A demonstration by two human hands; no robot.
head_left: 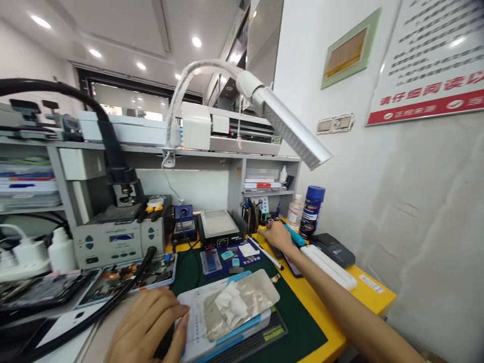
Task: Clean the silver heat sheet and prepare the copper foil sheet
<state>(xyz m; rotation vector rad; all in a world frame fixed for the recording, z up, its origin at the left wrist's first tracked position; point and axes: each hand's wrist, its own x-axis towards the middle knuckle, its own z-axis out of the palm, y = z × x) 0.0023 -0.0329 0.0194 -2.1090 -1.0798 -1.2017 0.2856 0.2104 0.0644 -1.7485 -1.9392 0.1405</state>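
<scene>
My left hand point(149, 322) rests at the front, fingers bent and thumb apart, by the left edge of a stack of flat boxes point(192, 322). A dark patch shows between thumb and fingers; I cannot make out whether it is a held thing. On the stack lies a pale tray point(264, 290) with a crumpled white tissue point(232, 305) in it. My right arm stretches to the back of the bench, where my right hand point(279, 235) has its fingers curled down at a small yellow container point(261, 235), beside the tool holder point(251, 214). What its fingertips grip is hidden.
A hot plate point(219, 224), a grey rework station point(117, 242) and a parts tray point(132, 272) stand behind and left. A black hose point(113, 297) crosses the left side. At right are a blue spray can point(313, 212), a clear bottle point(295, 212) and a lamp point(291, 126) overhead.
</scene>
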